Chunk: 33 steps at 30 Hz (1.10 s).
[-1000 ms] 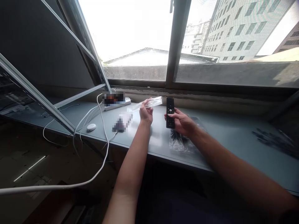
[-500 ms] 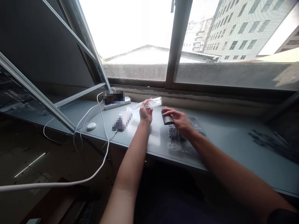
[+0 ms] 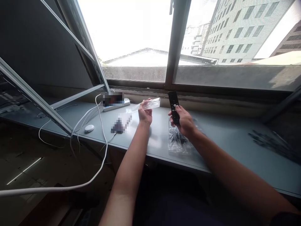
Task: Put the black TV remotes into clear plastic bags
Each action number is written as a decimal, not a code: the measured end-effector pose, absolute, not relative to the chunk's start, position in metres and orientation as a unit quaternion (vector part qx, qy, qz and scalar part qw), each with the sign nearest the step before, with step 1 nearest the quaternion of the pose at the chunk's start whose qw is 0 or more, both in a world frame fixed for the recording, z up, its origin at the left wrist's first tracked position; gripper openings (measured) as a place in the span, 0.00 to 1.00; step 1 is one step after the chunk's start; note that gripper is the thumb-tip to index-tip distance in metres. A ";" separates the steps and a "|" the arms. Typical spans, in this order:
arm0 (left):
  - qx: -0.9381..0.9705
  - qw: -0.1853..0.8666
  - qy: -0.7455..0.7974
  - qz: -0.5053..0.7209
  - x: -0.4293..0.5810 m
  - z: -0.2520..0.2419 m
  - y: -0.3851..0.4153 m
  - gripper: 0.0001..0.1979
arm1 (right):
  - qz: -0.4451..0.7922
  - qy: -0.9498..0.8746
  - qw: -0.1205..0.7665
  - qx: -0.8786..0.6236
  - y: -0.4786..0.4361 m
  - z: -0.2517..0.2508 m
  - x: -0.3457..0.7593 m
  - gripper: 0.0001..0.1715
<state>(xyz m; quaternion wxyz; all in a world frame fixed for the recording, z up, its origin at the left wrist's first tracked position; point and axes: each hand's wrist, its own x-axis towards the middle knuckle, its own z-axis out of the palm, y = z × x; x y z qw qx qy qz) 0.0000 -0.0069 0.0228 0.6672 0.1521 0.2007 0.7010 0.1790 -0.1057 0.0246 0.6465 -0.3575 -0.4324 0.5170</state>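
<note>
My right hand (image 3: 183,119) is closed round a black remote control (image 3: 173,102), which stands tilted up with its buttons facing me and the thumb near a pale round button. To its left, my left hand (image 3: 145,113) grips a clear plastic bag (image 3: 152,104) whose end sticks out to the right of the fingers. The bag looks flat and see-through. Below the remote, on the table, lie clear plastic packets (image 3: 175,140) with dark contents that I cannot make out; my right hand and wrist partly cover them.
A grey table (image 3: 225,141) runs along the window. On the left are a power strip (image 3: 127,102), white cables (image 3: 104,150), a white round device (image 3: 89,128) and a metal frame (image 3: 35,94). Dark thin items (image 3: 272,142) lie at the right.
My right hand has turned the remote control from lying level, back or edge showing, to upright with its buttons showing. My left hand still holds the bag in about the same place.
</note>
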 end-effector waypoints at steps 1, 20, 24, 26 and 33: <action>0.155 0.667 0.200 0.700 0.000 0.023 -0.007 0.09 | 0.521 -0.430 0.642 -0.362 -0.106 0.025 0.180 0.18; 0.154 0.674 0.200 0.694 0.003 0.018 -0.004 0.11 | 0.336 -0.664 0.566 -0.354 -0.103 0.017 0.185 0.16; 0.151 0.677 0.198 0.693 0.003 0.017 -0.004 0.11 | 0.315 -0.677 0.555 -0.366 -0.101 0.014 0.185 0.13; 0.152 0.678 0.199 0.691 0.003 0.018 -0.004 0.10 | 0.309 -0.680 0.555 -0.367 -0.103 0.015 0.184 0.13; 0.159 0.670 0.212 0.694 0.004 0.018 -0.005 0.05 | 0.335 -0.592 0.576 -0.453 -0.107 0.019 0.182 0.26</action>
